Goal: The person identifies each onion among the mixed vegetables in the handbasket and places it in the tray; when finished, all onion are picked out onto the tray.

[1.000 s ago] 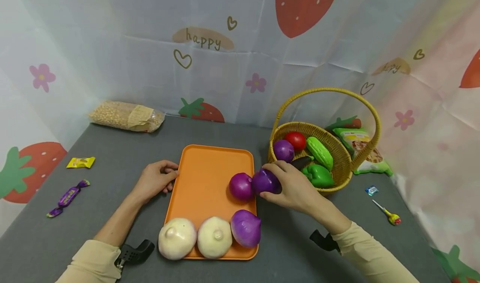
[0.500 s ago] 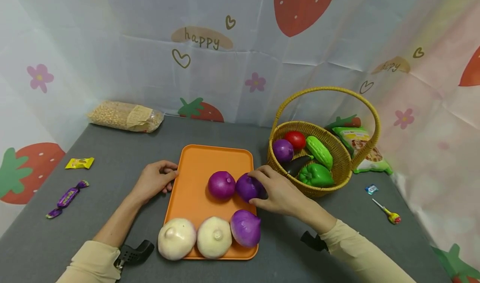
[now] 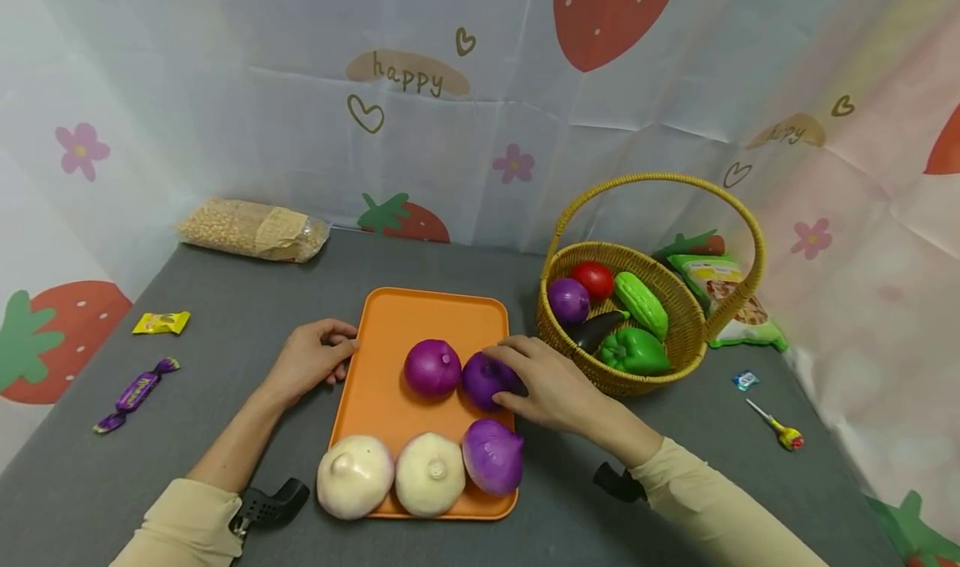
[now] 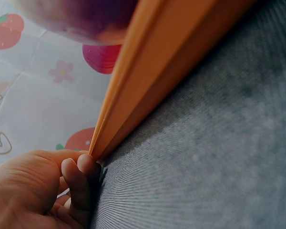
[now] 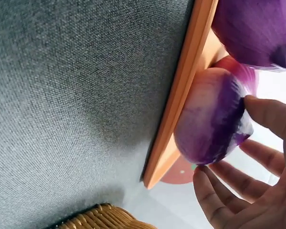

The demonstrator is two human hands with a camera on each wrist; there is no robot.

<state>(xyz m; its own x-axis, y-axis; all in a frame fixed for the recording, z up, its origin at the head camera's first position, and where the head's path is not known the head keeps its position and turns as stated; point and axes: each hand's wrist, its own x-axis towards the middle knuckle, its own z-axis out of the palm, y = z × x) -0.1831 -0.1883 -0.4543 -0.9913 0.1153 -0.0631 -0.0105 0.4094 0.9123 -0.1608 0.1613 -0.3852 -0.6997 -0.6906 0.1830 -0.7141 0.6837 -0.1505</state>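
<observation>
- Right hand (image 3: 551,388): fingers curled over the onion (image 3: 486,379), thumb underneath on the near side. The grip is a loose cup, not a tight clamp (the wrist view shows the fingers (image 5: 257,164) spread round the onion (image 5: 212,117) with gaps between them).
- Onion location: on the tray (image 3: 420,317), at its right edge, just beside a second purple onion (image 3: 432,368) to its left.
- Handling, as a judgement: the onion looks like a light, hollow plastic model with a smooth, glossy skin. It is likely stiff, not fragile, and apt to roll or slip from a light pinch. Best hold is across the widest part, fingers opposite the thumb.
- Left hand (image 3: 311,358): fingers curled against the tray's left rim, thumb on top; it pinches the tray edge (image 4: 128,95) and holds nothing else.
- Near tray edge: two white bulbs (image 3: 354,475) and a third purple onion (image 3: 492,456) in a row.
- Right of the tray: a wicker basket (image 3: 697,325) holding a tomato, a cucumber, a green pepper, an aubergine and another purple onion.
- Grey table (image 3: 225,300): sweets at the left, a grain bag at the back left.
</observation>
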